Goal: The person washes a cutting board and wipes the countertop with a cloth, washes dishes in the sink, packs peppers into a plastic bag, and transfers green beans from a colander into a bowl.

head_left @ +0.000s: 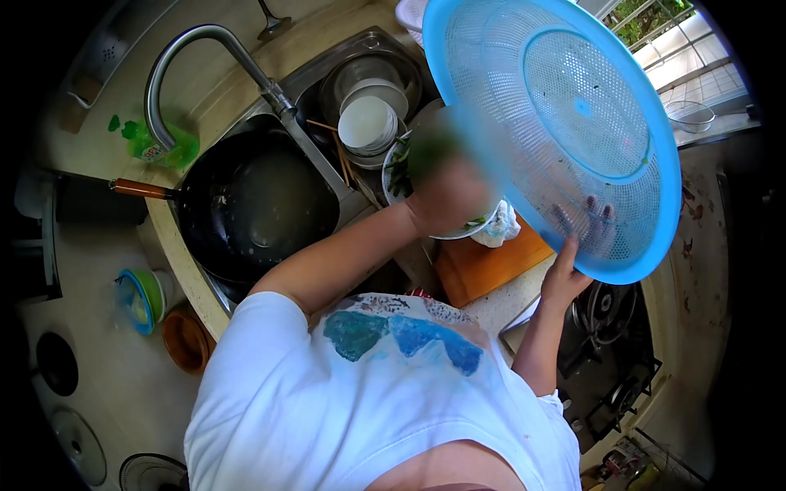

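My right hand (565, 278) grips the lower rim of a large light-blue plastic colander (667, 188), its fingers showing through the mesh. The colander is tilted up on its side, with a few green scraps stuck to it. My left hand (454, 192) reaches over a bowl (387, 176) of green vegetables (399, 168), close to the colander's left edge. A blur covers that hand and a green patch beside it, so its fingers and anything in them cannot be made out. A crumpled white cloth (499, 227) lies beside the bowl, by a wooden cutting board (483, 270).
A black wok (246, 204) with cloudy water sits in the left sink basin under the curved faucet (214, 31). Stacked white bowls (366, 123) and chopsticks (341, 155) are in the right basin. A gas stove (606, 352) is at right; a green bottle (176, 147) stands behind the wok.
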Motion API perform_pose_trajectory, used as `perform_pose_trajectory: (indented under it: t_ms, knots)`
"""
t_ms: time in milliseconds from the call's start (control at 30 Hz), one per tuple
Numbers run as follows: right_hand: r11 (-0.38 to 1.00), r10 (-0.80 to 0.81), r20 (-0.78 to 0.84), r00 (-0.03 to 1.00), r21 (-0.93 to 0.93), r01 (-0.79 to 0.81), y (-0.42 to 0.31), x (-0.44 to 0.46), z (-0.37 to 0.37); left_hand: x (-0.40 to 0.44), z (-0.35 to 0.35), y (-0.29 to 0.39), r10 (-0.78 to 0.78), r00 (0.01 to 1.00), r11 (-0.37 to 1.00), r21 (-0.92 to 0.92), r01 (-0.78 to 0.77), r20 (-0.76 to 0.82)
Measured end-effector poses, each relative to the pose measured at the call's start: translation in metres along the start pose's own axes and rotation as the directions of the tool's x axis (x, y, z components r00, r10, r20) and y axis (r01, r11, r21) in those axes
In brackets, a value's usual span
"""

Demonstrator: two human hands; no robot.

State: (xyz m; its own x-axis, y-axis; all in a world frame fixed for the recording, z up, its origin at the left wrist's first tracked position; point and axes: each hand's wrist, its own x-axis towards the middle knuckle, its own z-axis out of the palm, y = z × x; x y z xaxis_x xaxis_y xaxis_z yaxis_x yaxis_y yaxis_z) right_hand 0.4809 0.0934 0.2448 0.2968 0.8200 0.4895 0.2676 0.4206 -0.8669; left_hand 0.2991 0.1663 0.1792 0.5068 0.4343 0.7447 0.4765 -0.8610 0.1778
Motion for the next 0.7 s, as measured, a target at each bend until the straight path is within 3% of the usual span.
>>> perform_pose_trajectory:
  t_ms: [133,233,333,433,500,600,633,700]
  knots:
    - [0.998,0.055,0.019,0.998,-0.012,-0.055,0.01,-0.004,-0.006,0.021,-0.004,0.006,-0.057,0.998,0.998,0.037,0.059,-0.036]
    - [0.992,0.119,0.057,0.991,0.028,-0.121,0.007,-0.007,-0.003,0.05,-0.003,0.008,-0.067,0.998,0.996,-0.056,0.066,-0.02]
    - [0.99,0.119,0.066,0.991,0.065,-0.123,0.003,-0.006,-0.001,0.053,0.009,0.012,-0.03,0.999,0.999,0.035,0.032,-0.046]
    - [0.98,0.185,0.024,0.982,0.064,-0.186,0.005,-0.001,-0.012,0.039,0.012,0.02,0.018,0.999,0.998,-0.065,-0.017,0.026]
    - [0.993,0.113,0.043,0.993,-0.025,-0.112,0.009,-0.001,-0.016,0.031,-0.005,0.026,-0.205,0.94,0.976,-0.011,0.216,0.271]
    - [0.999,0.054,-0.034,0.998,0.006,-0.054,0.005,0.002,-0.01,0.012,-0.007,0.021,-0.25,0.923,0.968,0.083,0.236,0.294]
    - [0.998,0.055,-0.033,0.998,0.008,-0.055,0.005,0.003,-0.009,0.011,-0.014,0.02,-0.251,0.922,0.968,0.084,0.236,0.294]
    - [1.0,-0.023,-0.04,0.999,-0.013,0.022,0.006,0.005,-0.008,0.011,-0.03,0.02,-0.445,0.895,0.882,-0.158,0.445,0.037]
